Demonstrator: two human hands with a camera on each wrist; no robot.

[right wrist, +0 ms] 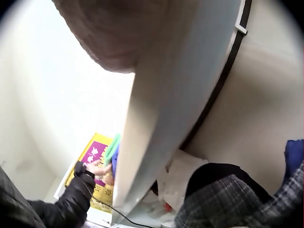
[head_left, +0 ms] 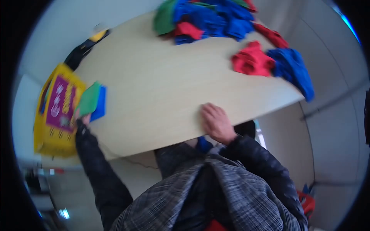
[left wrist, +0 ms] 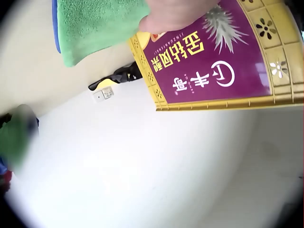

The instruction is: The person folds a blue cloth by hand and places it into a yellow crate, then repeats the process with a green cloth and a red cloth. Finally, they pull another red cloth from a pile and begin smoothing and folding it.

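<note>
At the left of the table my left hand [head_left: 85, 117] grips a folded green towel [head_left: 89, 99]. A folded blue towel [head_left: 101, 103] lies against its underside, with only a strip showing past the green one. In the left wrist view, the green towel [left wrist: 99, 28] has a fuzzy terry surface, and the hand [left wrist: 178, 14] overlaps the side of a yellow basket [left wrist: 280, 42]. My right hand [head_left: 216, 122] rests on the table near its front edge, fingers together and holding nothing.
A heap of blue, red and green cloths [head_left: 216, 19] lies at the table's back. Nearer right are a crumpled red cloth [head_left: 252, 59] and a blue cloth [head_left: 293, 69] hanging over the edge. A black and yellow object [head_left: 86, 46] sits at the far left edge.
</note>
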